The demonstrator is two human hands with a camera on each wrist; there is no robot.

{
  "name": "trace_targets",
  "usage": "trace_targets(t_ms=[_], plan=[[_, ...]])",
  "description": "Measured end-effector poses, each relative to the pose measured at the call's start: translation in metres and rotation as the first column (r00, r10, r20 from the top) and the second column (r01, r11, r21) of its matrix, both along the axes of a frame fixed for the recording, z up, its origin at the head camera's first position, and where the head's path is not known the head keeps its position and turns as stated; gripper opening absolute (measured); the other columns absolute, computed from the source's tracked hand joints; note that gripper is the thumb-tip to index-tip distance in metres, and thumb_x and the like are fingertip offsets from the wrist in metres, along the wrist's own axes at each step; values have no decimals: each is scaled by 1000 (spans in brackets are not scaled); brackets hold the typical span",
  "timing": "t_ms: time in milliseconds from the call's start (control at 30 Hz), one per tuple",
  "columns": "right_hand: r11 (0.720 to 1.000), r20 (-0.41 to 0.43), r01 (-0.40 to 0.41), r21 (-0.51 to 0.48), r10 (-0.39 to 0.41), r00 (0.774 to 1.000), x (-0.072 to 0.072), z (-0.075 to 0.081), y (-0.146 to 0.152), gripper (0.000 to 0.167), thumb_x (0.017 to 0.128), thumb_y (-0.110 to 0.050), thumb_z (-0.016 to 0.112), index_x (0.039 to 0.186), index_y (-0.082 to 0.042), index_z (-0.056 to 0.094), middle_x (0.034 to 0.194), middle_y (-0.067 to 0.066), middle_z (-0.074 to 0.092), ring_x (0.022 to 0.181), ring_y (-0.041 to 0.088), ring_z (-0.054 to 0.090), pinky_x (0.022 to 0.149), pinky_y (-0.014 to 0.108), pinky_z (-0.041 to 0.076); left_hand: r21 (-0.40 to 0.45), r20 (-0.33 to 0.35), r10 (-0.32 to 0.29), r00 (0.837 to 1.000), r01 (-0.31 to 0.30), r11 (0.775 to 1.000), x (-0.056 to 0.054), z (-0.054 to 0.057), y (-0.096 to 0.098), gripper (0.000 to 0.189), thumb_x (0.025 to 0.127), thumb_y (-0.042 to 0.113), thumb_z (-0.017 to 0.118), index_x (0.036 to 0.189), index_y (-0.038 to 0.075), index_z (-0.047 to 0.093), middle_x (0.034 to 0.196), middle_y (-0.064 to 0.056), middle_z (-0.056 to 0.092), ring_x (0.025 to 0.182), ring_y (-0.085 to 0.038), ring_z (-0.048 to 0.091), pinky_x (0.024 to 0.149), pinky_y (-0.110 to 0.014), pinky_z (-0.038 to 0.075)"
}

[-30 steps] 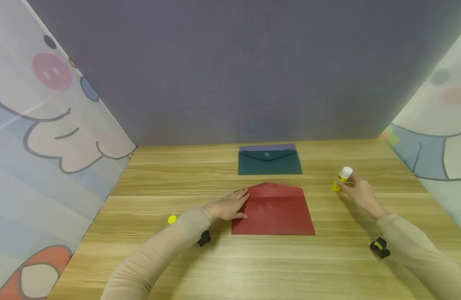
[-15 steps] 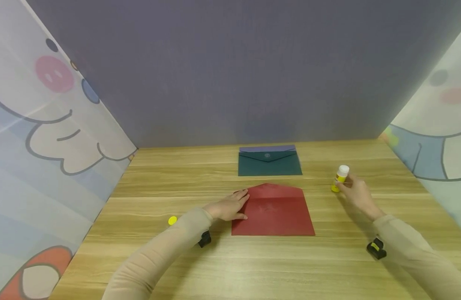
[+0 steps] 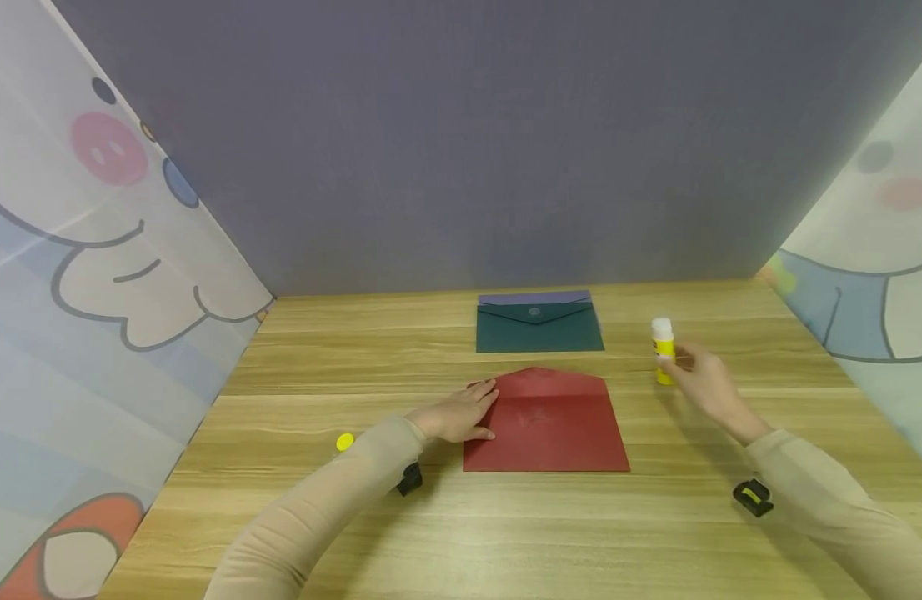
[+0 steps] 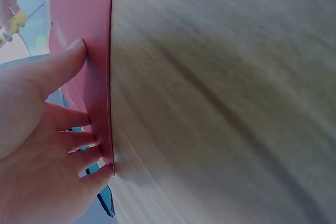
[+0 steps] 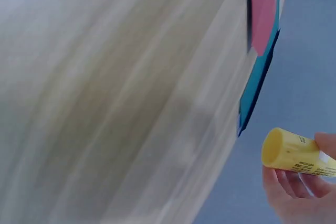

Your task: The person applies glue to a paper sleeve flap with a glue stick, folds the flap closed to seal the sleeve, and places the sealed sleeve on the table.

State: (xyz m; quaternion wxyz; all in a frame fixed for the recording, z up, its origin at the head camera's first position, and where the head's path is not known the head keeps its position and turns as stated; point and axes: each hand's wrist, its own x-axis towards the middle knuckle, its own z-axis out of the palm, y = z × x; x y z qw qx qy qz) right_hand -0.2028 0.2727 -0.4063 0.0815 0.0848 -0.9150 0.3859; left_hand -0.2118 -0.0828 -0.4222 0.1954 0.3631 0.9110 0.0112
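Note:
A red envelope point(image 3: 547, 429) lies on the wooden table with its pointed flap spread toward the back. My left hand point(image 3: 457, 414) rests on its left side, fingers extended and thumb apart; the left wrist view shows those fingertips along the envelope's edge point(image 4: 94, 77). To the right of the envelope, my right hand point(image 3: 709, 385) pinches a yellow glue stick point(image 3: 663, 354) between thumb and fingers. Its white end points up, nearly upright above the table. Seen from the right wrist, the hollow yellow base point(image 5: 281, 150) faces the camera.
Behind the red envelope lies a dark green envelope point(image 3: 539, 333), overlapping a purple one point(image 3: 536, 297). A round yellow cap point(image 3: 345, 442) sits on the table beside my left forearm. A grey panel point(image 3: 506, 150) stands at the back, with cartoon-printed sheets point(image 3: 108, 233) on both sides.
My right hand has shifted slightly left with the glue stick, which has turned from a rightward lean to nearly upright. The left hand and red envelope have stayed in place.

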Motion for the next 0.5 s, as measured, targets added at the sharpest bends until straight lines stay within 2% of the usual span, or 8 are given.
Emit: trace_targets(t_ms=[33,133,267,367,500], plan=[[1000,-8,-3,6,3,1000,0,1,-2,43,91,-15,48,117,19,41,105,40,48,92,52,50,73,54,46,0,0,1,1000,-1,1000,0,0,0,67,90,35,49,138,-3,21,145,-17,13,133,-29,13,107,-37,16],[999,-54,-7,38,9,999,1,4,-8,41,90,-14,52,114,18,46,97,36,54,72,42,56,60,41,51,0,-2,3,1000,-3,1000,0,-1,0,67,90,35,49,138,-2,21,145,-17,13,133,-29,13,107,-37,16],[996,-142,-15,88,27,990,2,5,-18,34,85,-12,59,106,14,56,89,29,59,60,19,47,47,24,39,5,-7,1,1000,-1,1000,-2,-3,0,68,89,35,50,138,-3,21,145,-17,13,133,-28,13,107,-36,16],[995,-162,-22,95,37,986,3,7,-27,32,81,-9,64,104,12,58,91,28,60,61,18,46,47,22,38,9,-4,0,1000,0,1000,-2,-4,-1,69,89,36,49,138,-3,20,146,-17,12,133,-28,12,107,-36,16],[998,-126,-22,58,30,992,5,11,-38,34,78,-11,67,103,10,59,90,27,60,61,19,46,45,21,39,10,4,4,1000,-4,1000,-2,-5,-1,69,89,36,49,139,-2,20,146,-16,11,133,-27,11,108,-36,16]])
